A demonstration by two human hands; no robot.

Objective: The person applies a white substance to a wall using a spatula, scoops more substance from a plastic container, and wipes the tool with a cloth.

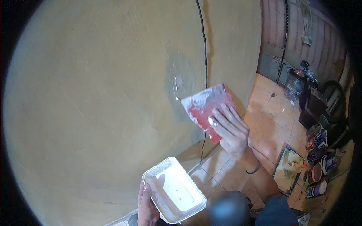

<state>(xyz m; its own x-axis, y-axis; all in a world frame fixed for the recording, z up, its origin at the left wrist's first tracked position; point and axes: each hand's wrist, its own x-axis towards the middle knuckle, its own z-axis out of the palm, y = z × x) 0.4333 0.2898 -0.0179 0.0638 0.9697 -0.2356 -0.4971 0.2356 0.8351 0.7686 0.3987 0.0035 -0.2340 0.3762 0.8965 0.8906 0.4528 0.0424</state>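
My right hand (232,130) grips a red plastic spreader (205,107), its fingers stretched along the blade. White paste coats the spreader's upper left part, and its left corner is at or close to the beige wall (94,94). Just above that corner, a darker grey patch (181,75) on the wall carries small smears of white paste. Low in front of the wall, my left hand (147,203) holds a white rectangular tub (175,188) by its left side. The tub is tilted, and white material coats its inside.
A black cable (204,45) runs down the wall, passing behind the spreader. On the tiled floor (271,132) at right lie a paint tray (288,171) with a brush, several paint cans (313,175) and a dark bucket (294,84). A blurred dark round shape (230,209) is at the bottom.
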